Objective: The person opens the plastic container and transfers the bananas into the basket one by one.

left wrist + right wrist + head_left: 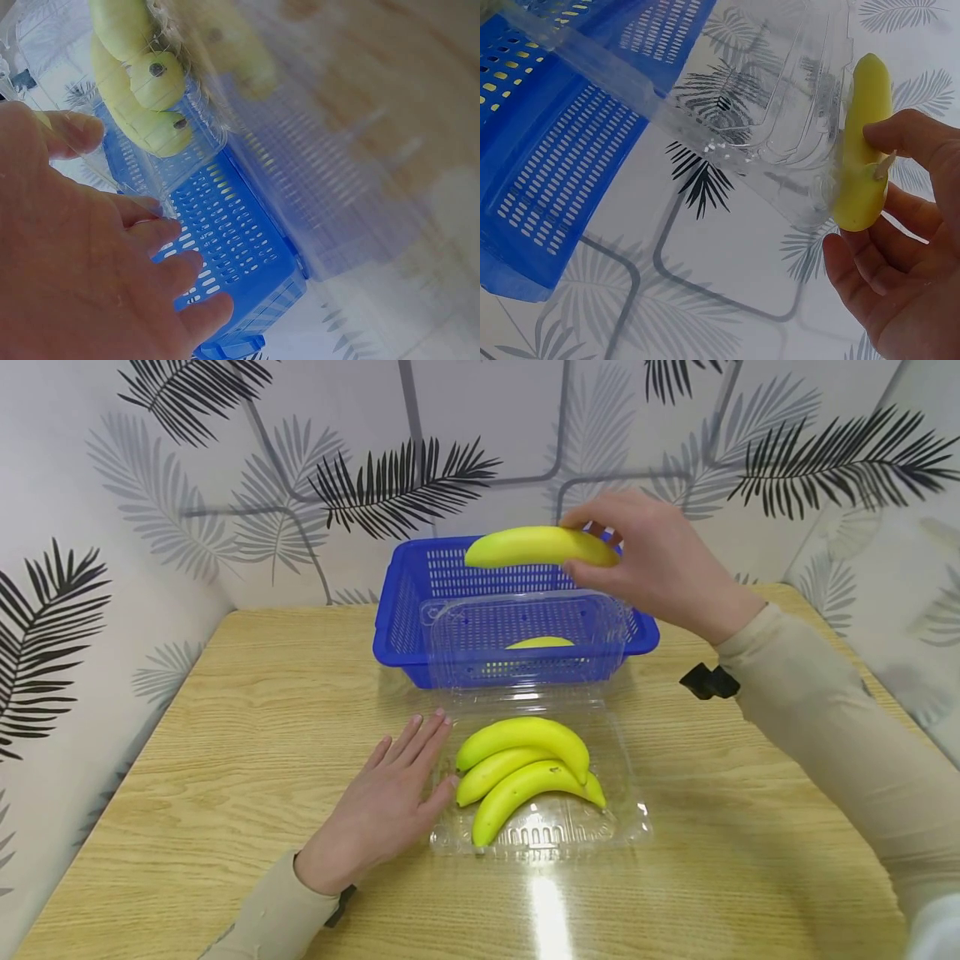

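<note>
My right hand (647,547) pinches a yellow banana (513,547) between thumb and fingers, raised over the blue basket (390,635). The right wrist view shows the thumb on one side of that banana (868,90) and fingers behind it. Spread with fairly straight fingers, my left hand (378,810) rests at the left edge of a clear plastic clamshell container (628,802). Three bananas (525,785) lie side by side in its base. Its transparent lid (528,672) stands raised in front of the basket. Through the lid, part of another banana (542,642) shows inside the basket.
The wooden table (262,710) carries both the basket and the container. Behind it rises a wall (510,443) with a leaf pattern, close to the basket's back rim. The side walls border the table left and right.
</note>
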Demonstrator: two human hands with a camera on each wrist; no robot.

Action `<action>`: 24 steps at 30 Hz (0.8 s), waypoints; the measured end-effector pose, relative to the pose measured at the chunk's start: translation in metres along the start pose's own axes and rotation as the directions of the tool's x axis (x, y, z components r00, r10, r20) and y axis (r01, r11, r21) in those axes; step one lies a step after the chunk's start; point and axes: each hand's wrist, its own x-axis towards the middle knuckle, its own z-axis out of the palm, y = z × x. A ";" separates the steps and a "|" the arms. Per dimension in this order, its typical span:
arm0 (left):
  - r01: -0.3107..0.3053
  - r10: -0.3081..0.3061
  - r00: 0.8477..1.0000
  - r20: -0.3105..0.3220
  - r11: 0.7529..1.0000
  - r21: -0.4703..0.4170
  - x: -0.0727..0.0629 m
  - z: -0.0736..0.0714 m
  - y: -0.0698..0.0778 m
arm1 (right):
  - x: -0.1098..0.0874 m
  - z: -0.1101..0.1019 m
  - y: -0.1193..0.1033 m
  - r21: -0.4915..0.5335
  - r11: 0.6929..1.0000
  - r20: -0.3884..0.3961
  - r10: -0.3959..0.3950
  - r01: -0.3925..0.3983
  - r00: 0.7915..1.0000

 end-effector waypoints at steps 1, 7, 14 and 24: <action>0.001 -0.001 1.000 0.002 1.000 0.000 0.000 0.000 0.000 | 0.001 0.000 0.001 0.003 1.000 0.009 0.006 -0.006 1.000; 0.007 -0.007 1.000 0.012 1.000 -0.001 0.000 0.000 0.000 | 0.005 0.000 0.005 0.005 1.000 0.040 0.023 -0.023 0.999; 0.007 -0.007 1.000 0.010 1.000 -0.010 0.000 0.000 0.001 | 0.010 0.001 0.010 0.003 1.000 0.055 0.018 -0.018 0.998; 0.007 -0.007 1.000 0.006 1.000 -0.010 0.000 0.000 0.000 | 0.016 0.001 0.017 0.001 1.000 0.071 0.004 -0.004 0.997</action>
